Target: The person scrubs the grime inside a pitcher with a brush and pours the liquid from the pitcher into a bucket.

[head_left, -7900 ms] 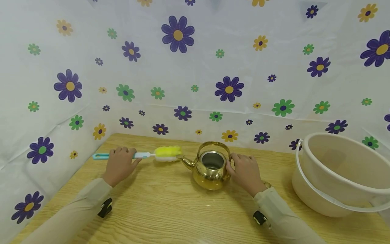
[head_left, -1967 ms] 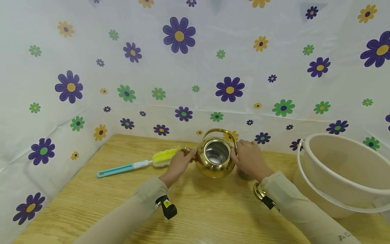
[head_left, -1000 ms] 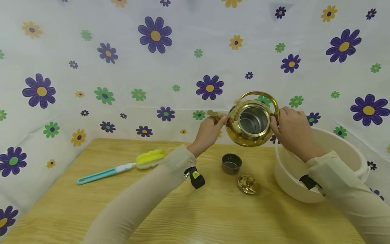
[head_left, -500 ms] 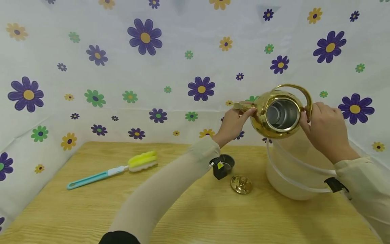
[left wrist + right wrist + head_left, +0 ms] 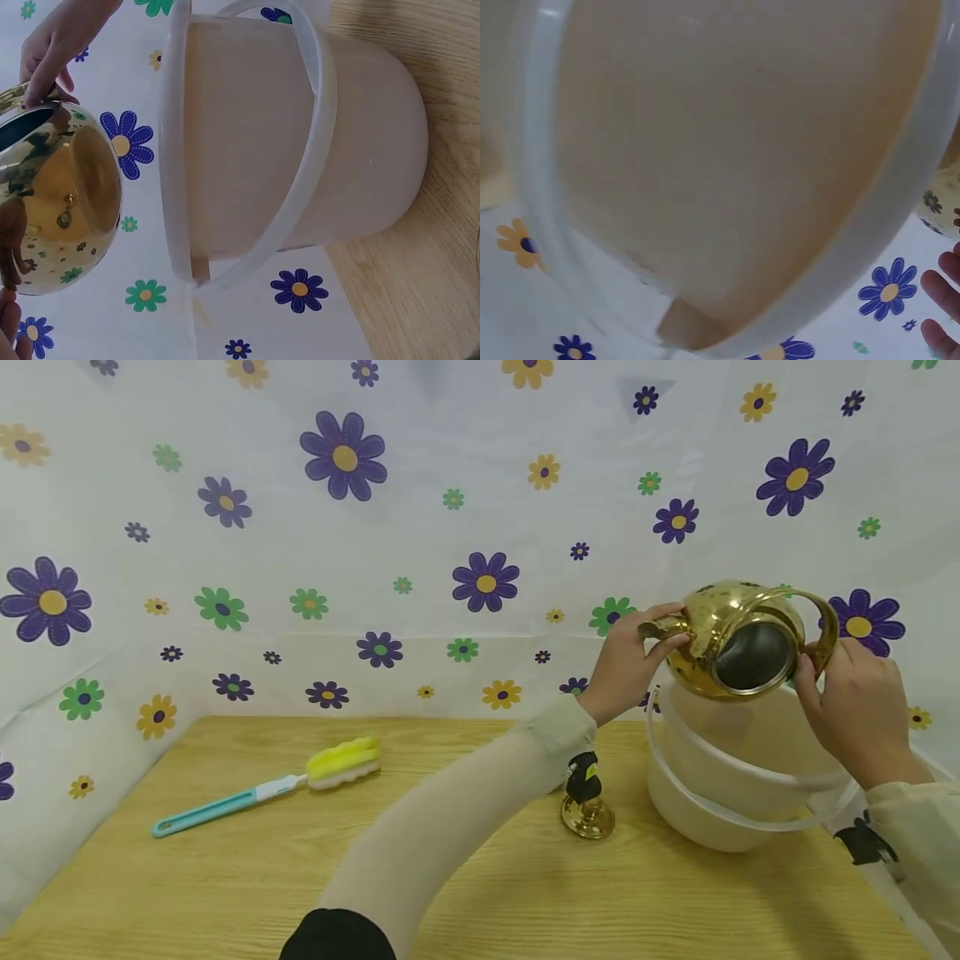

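A shiny gold kettle (image 5: 712, 618) hangs in the air above the rim of the bucket, tipped so its round mouth faces down towards the front. My left hand (image 5: 626, 660) pinches its spout between thumb and fingers. At the other side, my right hand (image 5: 858, 714) grips the arched handle near its base. In the left wrist view the kettle (image 5: 75, 195) is left of the bucket's rim, one hand at each side. The cream bucket (image 5: 697, 810) stands upright on the table. No liquid is visible coming out of the kettle.
The gold kettle lid (image 5: 588, 818) lies on the table (image 5: 247, 885), left of the bucket. My left forearm almost wholly hides the small metal strainer cup. A blue-handled brush (image 5: 217, 808) with a yellow and white sponge head lies at the left. A flowered sheet (image 5: 420, 543) backs the table.
My left hand has gone from the brush handle to the spout. Both hands have lifted the kettle off the table, carried it right to the bucket and tipped its mouth further down.
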The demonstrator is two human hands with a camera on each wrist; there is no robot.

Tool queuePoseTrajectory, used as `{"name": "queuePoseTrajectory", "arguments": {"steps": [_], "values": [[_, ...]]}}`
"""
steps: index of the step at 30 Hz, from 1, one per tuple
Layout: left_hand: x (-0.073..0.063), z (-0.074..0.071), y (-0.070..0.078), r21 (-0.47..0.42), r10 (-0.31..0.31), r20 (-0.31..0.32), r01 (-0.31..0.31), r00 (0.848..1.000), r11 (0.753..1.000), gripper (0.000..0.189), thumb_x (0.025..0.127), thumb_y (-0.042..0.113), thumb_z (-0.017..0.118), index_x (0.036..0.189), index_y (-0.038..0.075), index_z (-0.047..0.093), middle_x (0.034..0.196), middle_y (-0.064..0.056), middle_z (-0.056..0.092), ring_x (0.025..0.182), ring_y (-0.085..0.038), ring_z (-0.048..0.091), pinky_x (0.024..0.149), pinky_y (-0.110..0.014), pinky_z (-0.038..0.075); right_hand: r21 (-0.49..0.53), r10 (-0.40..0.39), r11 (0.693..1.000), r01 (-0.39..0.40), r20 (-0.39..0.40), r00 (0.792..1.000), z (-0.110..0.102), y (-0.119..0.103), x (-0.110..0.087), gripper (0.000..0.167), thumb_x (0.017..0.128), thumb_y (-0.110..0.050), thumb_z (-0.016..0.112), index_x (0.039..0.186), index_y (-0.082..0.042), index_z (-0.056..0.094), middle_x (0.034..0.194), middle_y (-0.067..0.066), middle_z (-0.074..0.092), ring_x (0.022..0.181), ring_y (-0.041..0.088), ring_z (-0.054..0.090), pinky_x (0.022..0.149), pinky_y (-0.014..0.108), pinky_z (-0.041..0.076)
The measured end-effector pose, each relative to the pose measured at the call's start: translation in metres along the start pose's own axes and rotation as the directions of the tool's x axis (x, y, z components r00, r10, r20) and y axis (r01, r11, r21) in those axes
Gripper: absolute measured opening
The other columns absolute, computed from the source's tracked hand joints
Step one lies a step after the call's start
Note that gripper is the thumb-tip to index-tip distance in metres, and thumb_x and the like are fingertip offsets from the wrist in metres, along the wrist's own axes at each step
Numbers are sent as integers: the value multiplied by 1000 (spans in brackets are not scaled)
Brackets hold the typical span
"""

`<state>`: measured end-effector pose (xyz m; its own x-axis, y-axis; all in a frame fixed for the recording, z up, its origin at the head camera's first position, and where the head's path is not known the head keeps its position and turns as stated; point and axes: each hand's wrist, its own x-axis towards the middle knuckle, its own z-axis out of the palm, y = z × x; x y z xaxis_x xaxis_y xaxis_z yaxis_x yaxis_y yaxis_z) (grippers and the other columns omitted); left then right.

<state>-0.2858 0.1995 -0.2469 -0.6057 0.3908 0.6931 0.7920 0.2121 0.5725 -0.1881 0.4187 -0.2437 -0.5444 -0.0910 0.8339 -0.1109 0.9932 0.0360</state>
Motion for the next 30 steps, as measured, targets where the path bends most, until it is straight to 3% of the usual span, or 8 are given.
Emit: {"name": "queuePoseTrajectory", "arguments": {"steps": [6,12,16,19,23,26,30], "values": [[-5,12,1,133,113,-35,-108,993,985,44,88,27,61,130,16,56,115,-2,63,104,-12,59,95,-14,39,110,59,991,-71,108,992,1,9,-15,26,93,-10,46,91,14,54,81,32,56,62,44,50,61,56,39],[-11,17,-2,273,208,-10,-197,978,941,44,87,31,62,130,20,57,111,0,63,104,-13,57,96,-22,40,173,127,968,-184,299,946,-1,14,-26,29,98,-14,44,100,12,57,99,39,58,88,55,54,74,61,40],[-14,20,-7,308,249,3,-238,968,921,43,87,31,62,129,21,57,111,2,62,103,-11,57,95,-23,39,176,132,964,-199,333,934,-1,17,-32,29,97,-15,46,102,11,58,99,38,58,89,56,54,76,62,40],[-15,22,-9,295,268,1,-256,963,920,43,88,30,62,130,21,57,114,2,60,105,-11,55,96,-23,38,192,137,962,-194,272,952,0,15,-35,29,97,-15,47,101,11,58,96,37,59,88,54,54,75,61,40],[-16,25,-10,234,292,-33,-277,956,932,44,88,27,63,130,19,56,120,0,58,111,-12,54,100,-24,36,233,149,958,-167,96,984,4,10,-39,25,93,-12,48,94,12,59,89,33,60,83,49,55,72,57,38],[-14,27,-9,150,269,-64,-257,961,955,47,88,24,63,133,15,53,124,-3,57,115,-14,53,104,-25,33,257,144,958,-131,-33,989,7,7,-39,25,91,-11,49,90,12,59,85,32,60,79,48,53,71,57,36],[-10,29,-8,56,201,-79,-197,976,979,49,89,22,62,135,14,50,128,-5,56,118,-18,51,108,-26,31,264,153,957,-119,-112,982,10,4,-37,30,91,-13,48,90,14,59,83,32,59,78,47,52,70,57,35]]}}
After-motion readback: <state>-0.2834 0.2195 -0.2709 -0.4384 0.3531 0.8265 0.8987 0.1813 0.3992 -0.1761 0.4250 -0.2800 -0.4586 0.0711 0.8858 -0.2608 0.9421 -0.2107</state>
